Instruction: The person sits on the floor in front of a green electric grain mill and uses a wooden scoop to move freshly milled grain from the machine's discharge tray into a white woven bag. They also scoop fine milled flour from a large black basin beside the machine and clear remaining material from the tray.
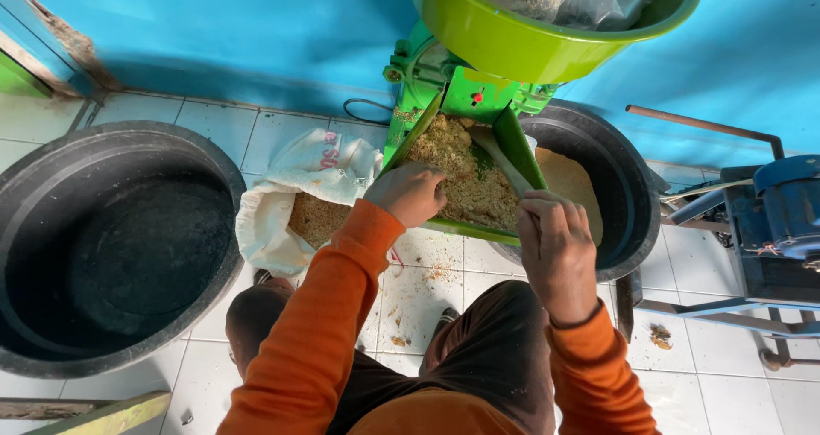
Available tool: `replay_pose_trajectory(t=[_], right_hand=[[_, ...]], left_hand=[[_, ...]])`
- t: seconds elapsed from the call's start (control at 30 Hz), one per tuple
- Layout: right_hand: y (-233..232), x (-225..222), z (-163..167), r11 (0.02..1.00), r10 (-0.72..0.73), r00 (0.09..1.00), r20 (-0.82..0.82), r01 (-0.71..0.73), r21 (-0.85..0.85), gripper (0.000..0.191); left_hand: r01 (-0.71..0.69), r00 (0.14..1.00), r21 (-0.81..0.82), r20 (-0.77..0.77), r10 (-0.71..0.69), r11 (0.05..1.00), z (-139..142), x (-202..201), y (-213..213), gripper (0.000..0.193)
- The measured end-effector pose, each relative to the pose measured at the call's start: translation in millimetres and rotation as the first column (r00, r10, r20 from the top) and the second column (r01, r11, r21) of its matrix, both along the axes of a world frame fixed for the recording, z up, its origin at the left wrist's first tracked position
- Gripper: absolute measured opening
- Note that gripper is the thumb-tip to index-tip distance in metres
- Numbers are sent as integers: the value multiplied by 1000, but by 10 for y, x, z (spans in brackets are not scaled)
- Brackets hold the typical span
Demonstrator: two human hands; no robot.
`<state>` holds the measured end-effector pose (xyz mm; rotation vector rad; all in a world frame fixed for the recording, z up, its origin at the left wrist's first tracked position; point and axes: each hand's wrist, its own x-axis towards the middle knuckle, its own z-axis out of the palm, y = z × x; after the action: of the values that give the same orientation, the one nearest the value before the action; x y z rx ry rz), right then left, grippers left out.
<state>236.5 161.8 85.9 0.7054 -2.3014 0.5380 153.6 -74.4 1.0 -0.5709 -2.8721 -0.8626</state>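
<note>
The green hopper tray (pixel 521 149) of the grinding machine (pixel 427 72) is sitting at twelve o'clock from the person, heaped with coarse tan meal (pixel 457 175). The left hand (pixel 410 193) is pressing into the meal with its fingers curled shut on it, at the tray's seven o'clock corner. The right hand (pixel 557 251) is gripping the handle of a flat wooden stick (pixel 500 157), which is reaching up into the tray toward eleven o'clock. A white sack (pixel 295 187) of meal is lying open at nine o'clock from the tray, a big black tub (pixel 51 196) farther that way. Another black tub (pixel 628 196) is standing at three o'clock, behind the tray, holding fine tan powder.
</note>
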Motion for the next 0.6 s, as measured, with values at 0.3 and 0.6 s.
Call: replay_pose_trajectory(t=[0.3,0.6], right_hand=[[-54,-60,-292,998,-60,998,31,60,-24,12],[-57,-225,-259,999,-15,996,88,19,-45,8]], left_hand=[[-28,996,-61,82,33,998,96,41,13,25],[-8,1000,-47,17,9,999,56,27,19,27]])
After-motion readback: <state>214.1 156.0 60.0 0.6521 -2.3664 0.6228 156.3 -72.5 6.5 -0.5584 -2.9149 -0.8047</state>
